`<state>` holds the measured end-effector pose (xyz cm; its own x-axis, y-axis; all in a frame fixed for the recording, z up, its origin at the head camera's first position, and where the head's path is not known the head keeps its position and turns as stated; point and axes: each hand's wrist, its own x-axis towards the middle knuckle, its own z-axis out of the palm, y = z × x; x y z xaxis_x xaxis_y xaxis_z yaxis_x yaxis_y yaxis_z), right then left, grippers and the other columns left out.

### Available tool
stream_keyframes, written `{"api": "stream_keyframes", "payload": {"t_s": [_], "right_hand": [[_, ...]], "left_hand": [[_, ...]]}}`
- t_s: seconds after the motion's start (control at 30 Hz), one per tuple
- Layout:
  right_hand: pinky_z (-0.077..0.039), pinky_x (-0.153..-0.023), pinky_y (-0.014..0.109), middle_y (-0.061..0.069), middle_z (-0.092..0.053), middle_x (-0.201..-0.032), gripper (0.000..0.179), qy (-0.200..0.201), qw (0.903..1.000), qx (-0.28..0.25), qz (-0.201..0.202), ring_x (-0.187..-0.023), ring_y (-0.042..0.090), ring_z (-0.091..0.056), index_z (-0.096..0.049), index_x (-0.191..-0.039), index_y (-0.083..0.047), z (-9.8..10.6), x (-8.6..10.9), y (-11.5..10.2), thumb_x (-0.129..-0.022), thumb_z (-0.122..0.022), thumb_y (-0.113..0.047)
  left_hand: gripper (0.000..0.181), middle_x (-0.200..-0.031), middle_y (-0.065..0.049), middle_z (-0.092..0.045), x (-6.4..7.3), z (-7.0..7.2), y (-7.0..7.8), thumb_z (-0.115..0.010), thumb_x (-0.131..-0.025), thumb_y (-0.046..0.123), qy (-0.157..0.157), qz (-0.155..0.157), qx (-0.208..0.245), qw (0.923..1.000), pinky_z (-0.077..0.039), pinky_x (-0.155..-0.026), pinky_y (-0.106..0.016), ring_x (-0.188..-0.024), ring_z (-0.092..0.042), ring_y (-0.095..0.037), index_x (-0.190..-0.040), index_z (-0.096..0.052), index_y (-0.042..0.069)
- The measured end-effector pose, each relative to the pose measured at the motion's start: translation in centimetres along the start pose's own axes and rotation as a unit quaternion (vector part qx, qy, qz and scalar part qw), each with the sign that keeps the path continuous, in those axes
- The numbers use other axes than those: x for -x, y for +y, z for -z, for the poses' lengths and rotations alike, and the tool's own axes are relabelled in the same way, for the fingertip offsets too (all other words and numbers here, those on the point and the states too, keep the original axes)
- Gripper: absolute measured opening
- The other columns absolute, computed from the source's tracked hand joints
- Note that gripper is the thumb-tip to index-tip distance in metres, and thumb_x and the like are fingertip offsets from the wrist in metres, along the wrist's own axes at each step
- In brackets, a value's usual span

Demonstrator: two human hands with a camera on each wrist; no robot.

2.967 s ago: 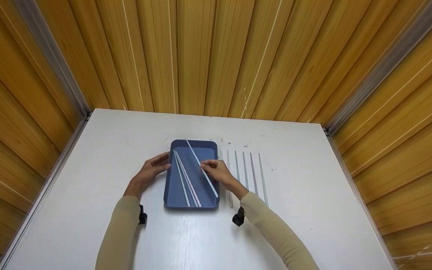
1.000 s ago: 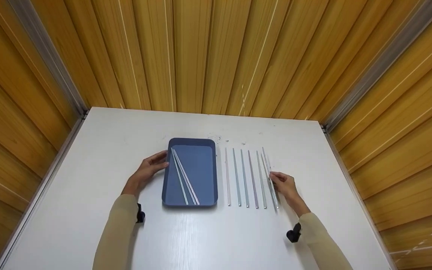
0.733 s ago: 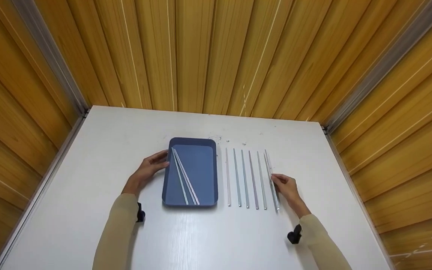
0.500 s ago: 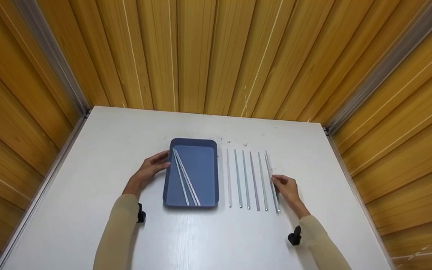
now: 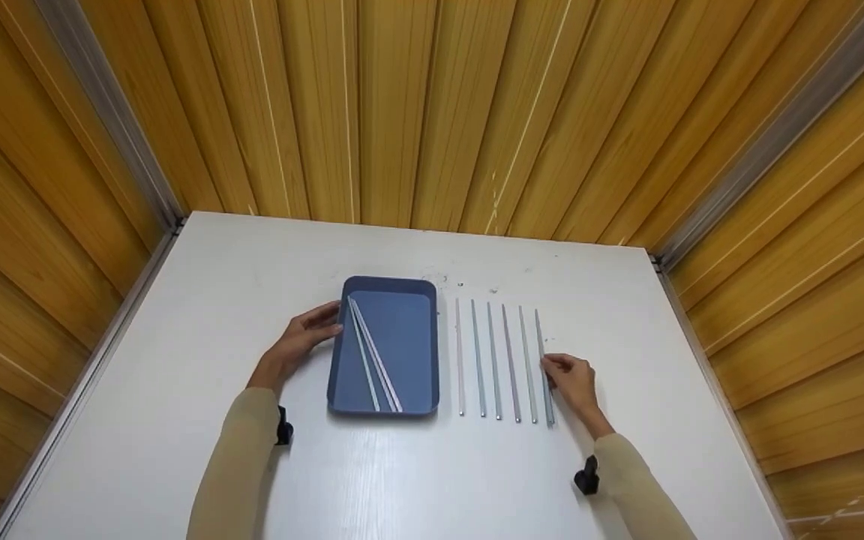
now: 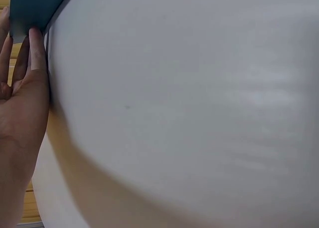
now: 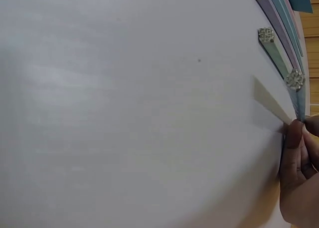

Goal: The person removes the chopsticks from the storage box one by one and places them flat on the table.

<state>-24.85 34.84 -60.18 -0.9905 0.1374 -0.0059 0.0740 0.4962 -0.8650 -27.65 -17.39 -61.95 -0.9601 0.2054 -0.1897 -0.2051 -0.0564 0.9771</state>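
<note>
"Blue tray on the tabletop, a few slim sticks slanting along its left side. What are the hands at?"

"The left hand steadies the tray's left wall, fingers extended, thumb touching. The right hand has the outermost stick pinched between thumb and fingertips, well apart from the tray."

"And between the two?"

"Five more sticks, side by side with gaps, decorated ends towards the person."

"So which step is this?"

"I'd call it squaring up a stick at the row's right end. It looks nearly parallel to its neighbour."

"What does the next move call for?"

"Parting the fingers gently, I think, without nudging the line. I can't tell whether that stick lies fully flat, so it may need lowering first."
</note>
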Motion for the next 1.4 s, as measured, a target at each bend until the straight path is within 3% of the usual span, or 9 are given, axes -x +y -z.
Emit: {"api": "stream_keyframes", "payload": {"t_s": [0.1,0.23,0.5,0.77,0.9,1.03,1.2,1.27,1.4], "right_hand": [[-0.053,-0.057,0.015,0.020,-0.075,-0.090,0.023,0.008,0.9999,0.009,-0.004,-0.065,0.005,-0.063,-0.074,-0.110,0.007,-0.1,0.2,0.0,-0.096,-0.071,-0.011],[-0.053,-0.055,0.016,0.017,-0.075,-0.088,0.019,0.017,0.9997,0.015,-0.011,-0.064,0.007,-0.064,-0.075,-0.106,0.006,0.0,0.4,-0.1,-0.095,-0.071,-0.008],[-0.048,-0.050,0.017,0.013,-0.072,-0.080,0.021,0.000,0.9996,0.014,-0.024,-0.060,0.009,-0.061,-0.074,-0.107,0.008,0.6,-0.5,-1.6,-0.098,-0.067,-0.011],[-0.055,-0.058,0.017,0.019,-0.075,-0.092,0.026,-0.025,0.9997,-0.004,0.002,-0.071,0.010,-0.067,-0.073,-0.112,0.008,-0.8,-1.9,-6.1,-0.100,-0.066,-0.014],[-0.058,-0.061,0.023,0.029,-0.073,-0.098,0.025,-0.070,0.9961,-0.012,0.051,-0.076,0.026,-0.071,-0.070,-0.114,0.013,-2.7,-2.6,-9.3,-0.100,-0.064,-0.007],[-0.057,-0.060,0.022,0.033,-0.071,-0.098,0.022,-0.132,0.9849,-0.005,0.113,-0.080,0.037,-0.071,-0.069,-0.114,0.015,-5.3,-3.2,-12.5,-0.100,-0.061,0.000],[-0.052,-0.062,0.016,0.026,-0.074,-0.097,0.022,-0.238,0.9538,0.051,0.176,-0.080,0.028,-0.072,-0.072,-0.115,0.007,-8.2,-3.7,-15.9,-0.101,-0.061,-0.006],[-0.055,-0.065,0.020,0.026,-0.075,-0.100,0.023,-0.283,0.9377,0.075,0.187,-0.084,0.032,-0.073,-0.072,-0.117,0.006,-9.4,-3.8,-17.0,-0.102,-0.060,-0.008],[-0.063,-0.076,0.040,0.028,-0.075,-0.106,0.027,-0.351,0.9135,0.084,0.188,-0.094,0.042,-0.073,-0.070,-0.119,0.008,-11.9,-3.7,-18.4,-0.102,-0.060,-0.008]], "left_hand": [[0.063,-0.162,-0.012,-0.042,0.0,-0.1,-0.1,-0.069,-0.098,0.010,0.000,-0.001,0.002,1.0000,-0.044,-0.114,-0.027,-0.153,-0.036,-0.027,-0.156,-0.043,0.010],[0.064,-0.162,-0.011,-0.043,0.0,-0.2,-0.2,-0.070,-0.098,0.012,0.002,0.002,0.005,1.0000,-0.041,-0.119,-0.034,-0.152,-0.037,-0.026,-0.156,-0.043,0.012],[0.064,-0.161,-0.011,-0.045,-0.1,0.0,-0.2,-0.070,-0.097,0.011,0.005,0.001,0.009,0.9999,-0.042,-0.118,-0.033,-0.151,-0.039,-0.025,-0.156,-0.044,0.012],[0.065,-0.162,-0.012,-0.042,0.1,0.1,0.2,-0.070,-0.098,0.012,0.002,0.007,0.009,0.9999,-0.040,-0.120,-0.035,-0.152,-0.038,-0.026,-0.156,-0.043,0.011],[0.064,-0.162,-0.012,-0.042,0.1,-0.1,0.1,-0.071,-0.097,0.014,0.005,0.008,0.005,0.9999,-0.038,-0.121,-0.039,-0.152,-0.037,-0.026,-0.155,-0.044,0.011],[0.065,-0.161,-0.013,-0.043,0.1,0.1,0.0,-0.072,-0.096,0.014,-0.001,0.003,0.011,0.9999,-0.041,-0.119,-0.033,-0.151,-0.038,-0.027,-0.155,-0.044,0.010],[0.064,-0.159,-0.013,-0.047,0.2,0.2,0.0,-0.073,-0.096,0.013,0.009,0.002,0.013,0.9999,-0.046,-0.110,-0.023,-0.149,-0.041,-0.026,-0.154,-0.047,0.010],[0.063,-0.158,-0.012,-0.048,0.1,0.1,0.0,-0.072,-0.096,0.012,0.010,0.001,0.013,0.9999,-0.046,-0.110,-0.024,-0.149,-0.042,-0.025,-0.153,-0.047,0.009],[0.062,-0.158,-0.012,-0.048,0.3,0.0,-0.1,-0.072,-0.096,0.012,0.015,0.001,0.010,0.9998,-0.045,-0.114,-0.028,-0.149,-0.043,-0.025,-0.153,-0.048,0.011]]}}
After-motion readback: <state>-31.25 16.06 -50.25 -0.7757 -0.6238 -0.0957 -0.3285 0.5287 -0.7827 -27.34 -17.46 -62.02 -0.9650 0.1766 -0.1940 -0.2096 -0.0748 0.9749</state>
